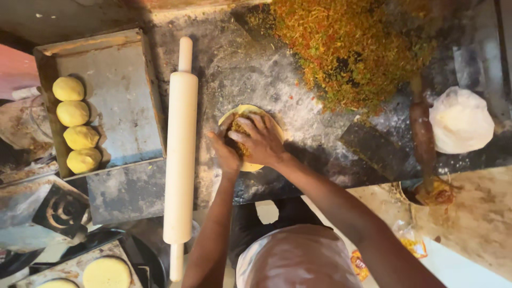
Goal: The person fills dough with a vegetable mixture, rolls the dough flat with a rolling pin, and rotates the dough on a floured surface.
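A flat round of yellow dough lies on the floured dark worktop, with shredded orange-green filling on its middle. My right hand presses down on the filling, fingers spread. My left hand cups the round's left edge. Both hands touch the dough and cover much of it.
A long white rolling pin lies just left of the dough. A metal tray at left holds several yellow dough balls. A big heap of shredded filling sits at top right, with a cleaver and a white bag beside it. Flattened rounds rest at bottom left.
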